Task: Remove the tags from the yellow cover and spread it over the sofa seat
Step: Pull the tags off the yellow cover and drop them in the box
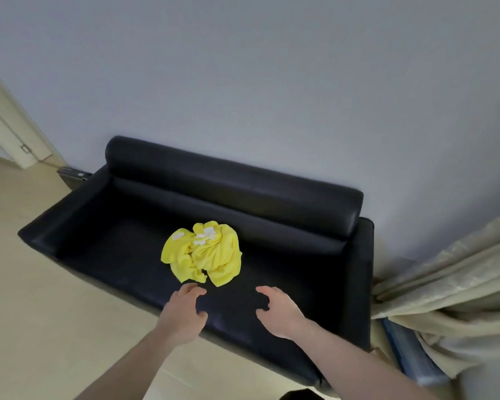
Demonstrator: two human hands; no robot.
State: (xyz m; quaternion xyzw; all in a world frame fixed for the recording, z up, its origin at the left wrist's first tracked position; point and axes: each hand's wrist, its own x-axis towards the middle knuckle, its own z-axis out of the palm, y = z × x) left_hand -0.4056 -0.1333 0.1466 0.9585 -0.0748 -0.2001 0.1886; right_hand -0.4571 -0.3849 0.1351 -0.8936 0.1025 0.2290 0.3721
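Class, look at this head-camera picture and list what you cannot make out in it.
- Tags: head view, small white blurs on the crumpled yellow cover; count and print unreadable.
- Cover's underside: hidden by its own folds.
- Sofa front: cut off by the bottom edge and both forearms.
- Blue item: mostly behind the curtain.

We see our own two bare forearms, sleeveless as far as the frame shows. Our left hand (185, 310) at seven o'clock and right hand (277, 310) at five o'clock wear no gloves, rings or watch.

left grip (185, 308) empty, right grip (277, 310) empty, fingers loosely curled
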